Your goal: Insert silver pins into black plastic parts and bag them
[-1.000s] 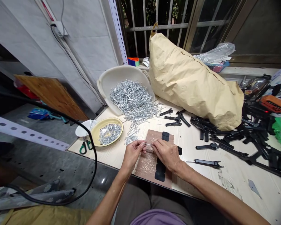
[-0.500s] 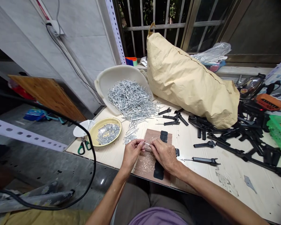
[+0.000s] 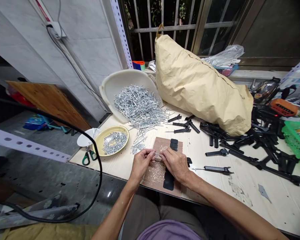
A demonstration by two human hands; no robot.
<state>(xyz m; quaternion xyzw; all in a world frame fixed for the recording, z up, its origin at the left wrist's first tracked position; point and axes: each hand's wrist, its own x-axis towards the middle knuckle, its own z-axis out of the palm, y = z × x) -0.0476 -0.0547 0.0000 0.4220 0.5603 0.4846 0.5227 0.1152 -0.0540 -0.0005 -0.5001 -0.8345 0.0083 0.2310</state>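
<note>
Over the brown board (image 3: 161, 142), my left hand (image 3: 142, 163) and my right hand (image 3: 177, 164) face each other with fingertips pinched. A thin metal pin (image 3: 158, 153) runs between them; its ends are hidden in the fingers. Pale crumbs and black rounded pads (image 3: 168, 185) lie on the board. Just beyond my left hand is a small scatter of metal bits (image 3: 138, 147). To the right of my right hand rests a black plastic handle-like piece (image 3: 217, 169) with a thin metal rod sticking out toward the board.
A white scoop-shaped basin (image 3: 108, 88) spills a heap of metal pins (image 3: 140, 103). Left of my hands are a yellow dish (image 3: 96, 150) and green-handled scissors (image 3: 86, 159). A large paper sack (image 3: 202, 86) lies behind, with piled black plastic parts (image 3: 267, 153) at right and a green basket (image 3: 293, 141).
The view has shifted slightly, so the table things appear a little further left. Both hands keep their pinch on the pin, with hardly any visible movement.
</note>
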